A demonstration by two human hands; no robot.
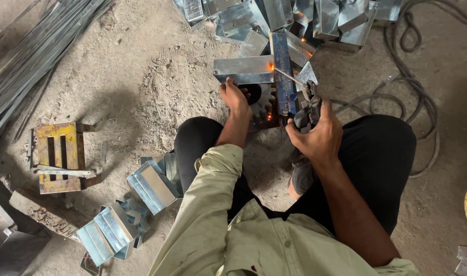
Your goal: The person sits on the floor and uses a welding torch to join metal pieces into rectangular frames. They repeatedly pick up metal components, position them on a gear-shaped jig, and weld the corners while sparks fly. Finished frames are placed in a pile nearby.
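Galvanised sheet-metal channel piece (243, 69), grey and shiny, lies on the dusty ground in front of the crouching person's knees, butted at a right angle against an upright blue-tinted steel strip (283, 71); a small orange glow sits at the joint where they meet. The channel looks light but stiff, with thin folded edges that are probably sharp, and likely hot close to the glow, so the far end of its flat face seems the safest place to hold.

Behind it a large heap of similar shiny folded channels (315, 18) fills the top of the view. A bundle of long thin metal strips (34, 51) lies at upper left. Grey cables (415, 82) loop across the ground at right. A rusty yellow-painted metal block with slots (59, 156) sits at left, with more finished channels (151, 186) by the left knee. A dark toothed gear wheel (263, 98) lies under the joint.

Left hand (234, 97) presses down on the channel's near edge, fingers curled over it. Right hand (317, 134) is closed tight around a dark electrode holder (309, 105), its thin rod (287, 75) reaching to the glow.

No packages, labels or signs are visible.
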